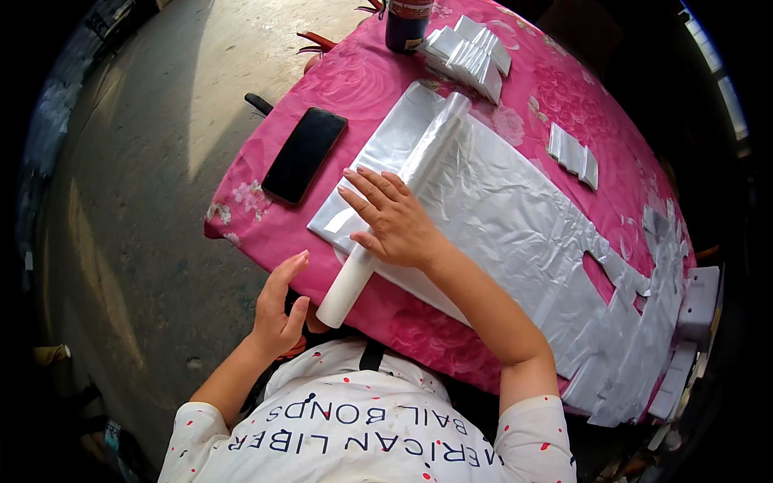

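Observation:
Across the table lies a white tube (346,286) with silvery translucent plastic sheeting rolled around its far part. My right hand (394,217) rests flat on this roll near its middle, fingers stretched out and thumb apart. To the right of the roll, a flat stack of translucent plastic bags (515,217) spreads over the table, with cut-out openings toward its right end. My left hand (279,310) is held just left of the tube's near end, by the table edge. Its fingers are apart with nothing in them, and a gap shows between it and the tube.
A pink floral cloth (354,72) covers the table. At its left lies a black phone (304,154). Folded plastic bundles (467,56) sit at the far side beside a dark bottle (407,24); a smaller bundle (573,154) lies right. Pale plastic stools (699,302) stand beyond the right edge.

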